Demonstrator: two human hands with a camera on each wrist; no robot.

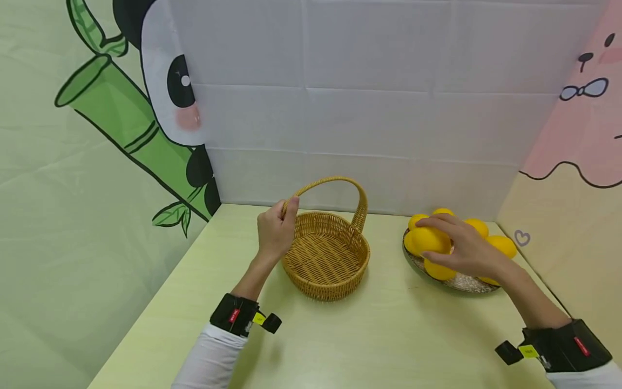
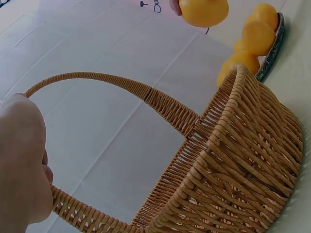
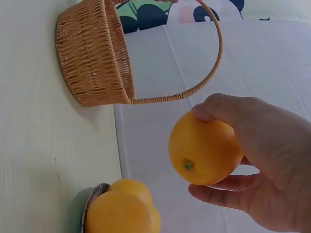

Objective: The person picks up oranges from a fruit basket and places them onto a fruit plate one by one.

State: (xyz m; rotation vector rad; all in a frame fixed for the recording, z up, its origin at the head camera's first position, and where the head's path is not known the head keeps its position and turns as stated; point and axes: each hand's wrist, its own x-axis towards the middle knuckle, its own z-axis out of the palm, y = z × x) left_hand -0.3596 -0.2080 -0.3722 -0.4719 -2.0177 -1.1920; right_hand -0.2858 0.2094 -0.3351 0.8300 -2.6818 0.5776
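My left hand (image 1: 277, 229) grips the left side of the handle of a round wicker basket (image 1: 326, 289), which stands on the table with nothing inside. In the left wrist view the handle (image 2: 97, 77) arches away from that hand. My right hand (image 1: 468, 246) holds an orange (image 1: 427, 239) between thumb and fingers. The right wrist view shows this orange (image 3: 204, 150) raised above the others, its green stem spot facing the camera. Below it, several more oranges (image 1: 501, 246) lie on a dark patterned plate (image 1: 468, 283); the hand covers part of them.
The pale wooden table (image 1: 359, 346) meets a white cloth backdrop (image 1: 364, 119) behind the basket. Printed cartoon walls stand at both sides, with a panda and bamboo (image 1: 126, 119) on the left. The plate sits near the right wall (image 1: 573, 232).
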